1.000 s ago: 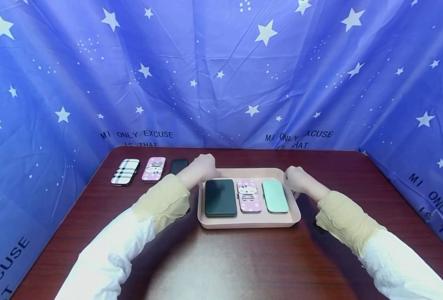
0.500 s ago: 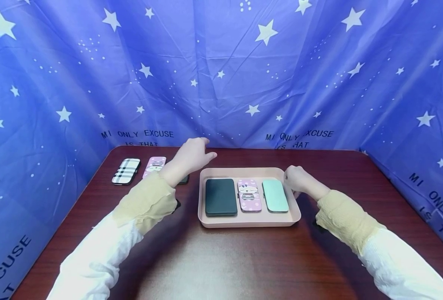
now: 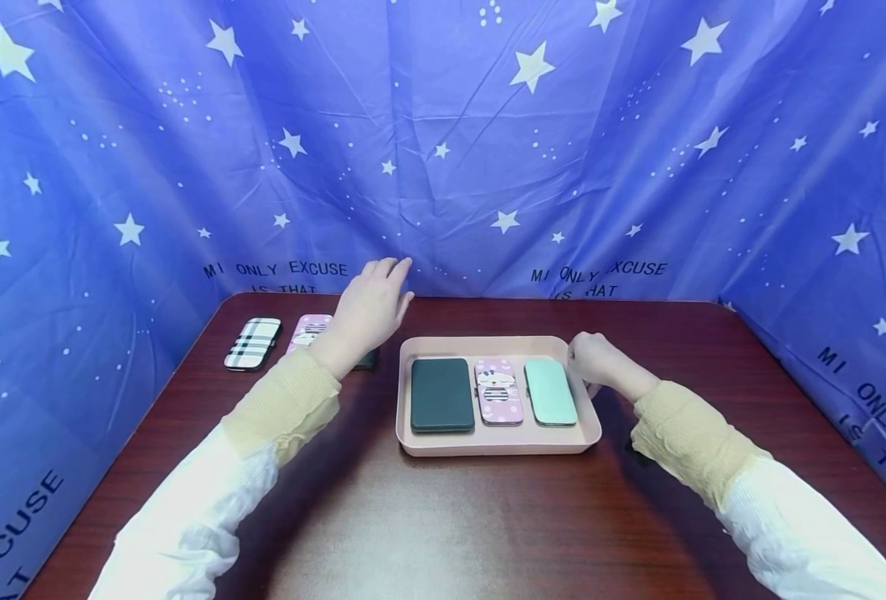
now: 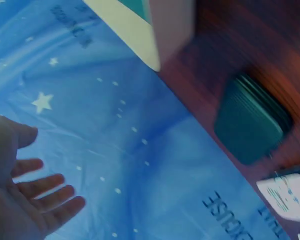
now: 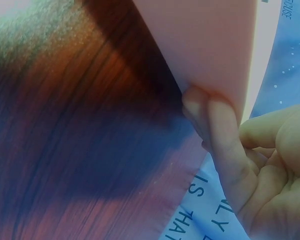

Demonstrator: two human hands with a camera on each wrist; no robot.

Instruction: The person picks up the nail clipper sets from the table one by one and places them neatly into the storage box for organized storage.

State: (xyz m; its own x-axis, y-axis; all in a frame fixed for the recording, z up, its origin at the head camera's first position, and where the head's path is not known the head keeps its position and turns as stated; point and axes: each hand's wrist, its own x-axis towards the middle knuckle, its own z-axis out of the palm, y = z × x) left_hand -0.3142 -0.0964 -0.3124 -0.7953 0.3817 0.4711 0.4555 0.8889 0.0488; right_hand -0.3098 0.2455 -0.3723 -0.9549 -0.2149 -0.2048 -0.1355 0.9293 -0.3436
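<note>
My left hand is raised over the back left of the table, fingers spread and holding nothing. Below it lies a dark green case, mostly covered by my wrist in the head view. At the right end of a pale pink tray, my right hand pinches the wall, thumb at the rim and fingers curled against the outside. Inside the tray lie a large dark green case, a pink cat-print case and a mint green case, side by side.
Left of the tray, a plaid case and another pink cat-print case lie on the brown wooden table. A blue star-printed curtain hangs behind the table's back edge and along its sides.
My left hand has let go of the tray's left end and moved up and to the left, its fingers opening out. The right hand and the tray have stayed in place.
</note>
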